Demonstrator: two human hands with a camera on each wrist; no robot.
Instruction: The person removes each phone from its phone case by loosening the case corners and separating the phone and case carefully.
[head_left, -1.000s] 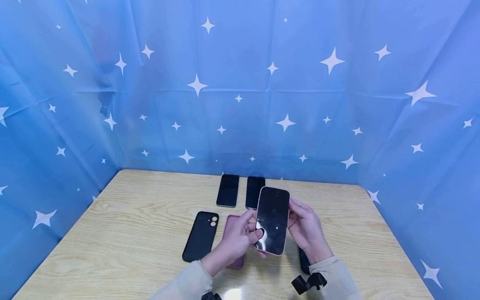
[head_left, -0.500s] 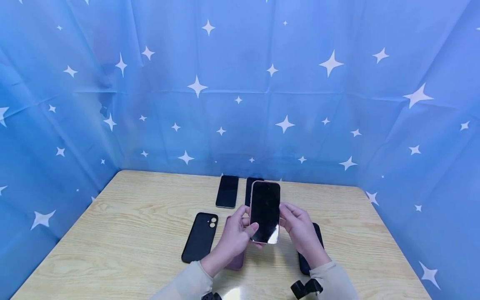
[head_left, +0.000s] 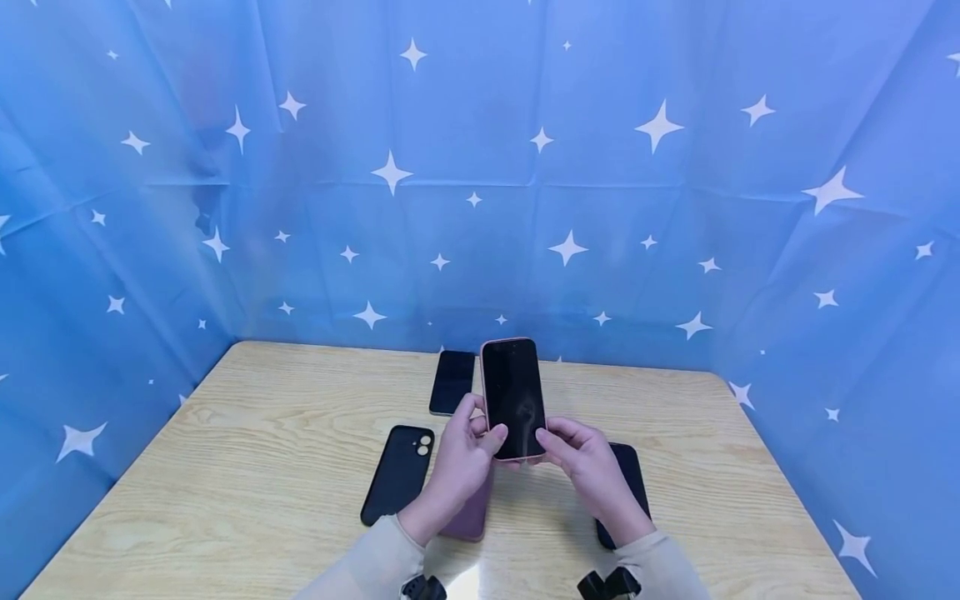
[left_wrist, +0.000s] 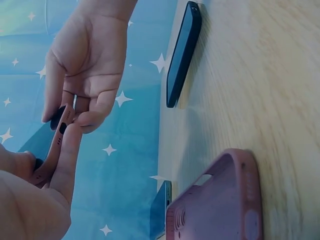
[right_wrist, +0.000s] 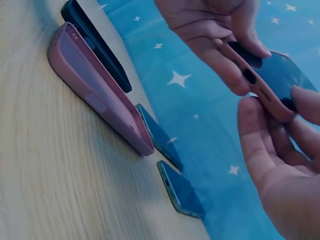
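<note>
Both hands hold a phone in a pink case (head_left: 512, 392), dark screen towards the head camera, above the table. My left hand (head_left: 459, 458) grips its lower left corner, with the thumb on the screen's edge. At the lower right corner, my right hand (head_left: 592, 471) pinches it, thumb on the front and fingers behind. The bottom rim of the case (left_wrist: 56, 142) shows a dark port opening in the left wrist view. Below the left hand lies a mauve phone case (head_left: 468, 512), partly hidden by that forearm; its hollow side faces up in the right wrist view.
A black phone case (head_left: 397, 475) with camera holes lies left of the mauve one. Near the right forearm is a dark phone (head_left: 628, 475). One bare phone (head_left: 452, 382) lies at the back; another phone (right_wrist: 180, 190) shows beside it in the right wrist view.
The held phone has moved left and away from the body. My right hand has shifted from its upper right side to the lower right corner, thumb now on the front.
</note>
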